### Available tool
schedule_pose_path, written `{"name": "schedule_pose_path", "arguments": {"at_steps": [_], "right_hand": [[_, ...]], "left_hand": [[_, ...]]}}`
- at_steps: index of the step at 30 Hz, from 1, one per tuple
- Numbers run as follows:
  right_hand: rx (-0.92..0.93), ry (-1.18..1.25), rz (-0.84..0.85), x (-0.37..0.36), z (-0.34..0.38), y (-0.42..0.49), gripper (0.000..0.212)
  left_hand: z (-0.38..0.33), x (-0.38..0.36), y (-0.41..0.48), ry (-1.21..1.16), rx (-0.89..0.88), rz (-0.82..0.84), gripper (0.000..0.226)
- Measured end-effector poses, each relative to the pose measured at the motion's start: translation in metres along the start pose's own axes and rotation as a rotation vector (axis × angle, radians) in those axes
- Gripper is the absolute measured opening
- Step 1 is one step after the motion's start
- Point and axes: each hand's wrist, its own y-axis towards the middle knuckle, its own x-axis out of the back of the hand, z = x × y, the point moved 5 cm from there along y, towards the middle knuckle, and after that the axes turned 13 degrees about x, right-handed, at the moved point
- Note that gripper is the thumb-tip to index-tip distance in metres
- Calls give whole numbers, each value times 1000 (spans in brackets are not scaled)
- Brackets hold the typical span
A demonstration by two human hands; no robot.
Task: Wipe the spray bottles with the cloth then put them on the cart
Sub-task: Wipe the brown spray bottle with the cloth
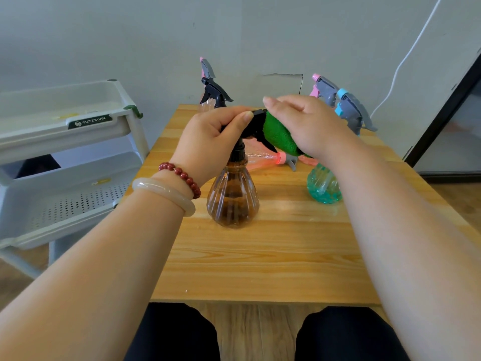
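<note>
At table centre: brown spray bottle (232, 199), upright on the wooden table (260, 261), with a black trigger head.
- Left hand (208, 136): clamped around the trigger head from 9 o'clock, thumb laid along its top.
- Right hand (309, 123): laid over a green cloth (279, 134) and holding it against the 3 o'clock side of the same head; its thumb is hidden. The two hands are close together, nearly meeting over the head.
- Teal spray bottle (322, 188): upright at 3 o'clock from the brown one, blue-and-grey trigger, partly behind the right forearm.
- Pink spray bottle (263, 158): lying on its side just behind the brown bottle.
- Clear bottle with black trigger (217, 93): upright at the table's 12 o'clock edge, with a pink-and-grey trigger (207, 67) rising behind it.
- Second pink-and-grey trigger (324, 88): at 1 o'clock, behind the teal bottle's head.
- Tiered cart (52, 139): pale plastic, beside the table at 9 o'clock.
- Left wrist: red bead bracelet (182, 175), pale bangle (164, 190).
</note>
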Motion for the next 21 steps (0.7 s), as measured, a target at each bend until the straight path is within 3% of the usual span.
{"name": "schedule_pose_path", "arguments": {"at_steps": [4, 10, 15, 19, 21], "right_hand": [[16, 92, 35, -1, 2, -3, 21], [26, 62, -51, -3, 6, -2, 46], [-100, 52, -56, -2, 5, 3, 51], [-216, 118, -334, 8, -5, -11, 30], [-116, 168, -607, 11, -4, -23, 13]], "left_hand": [[2, 0, 0, 6, 3, 2, 22], [2, -1, 0, 7, -1, -1, 22], [1, 0, 0, 1, 3, -7, 23], [1, 1, 0, 13, 19, -4, 20], [1, 2, -1, 19, 15, -2, 21]]}}
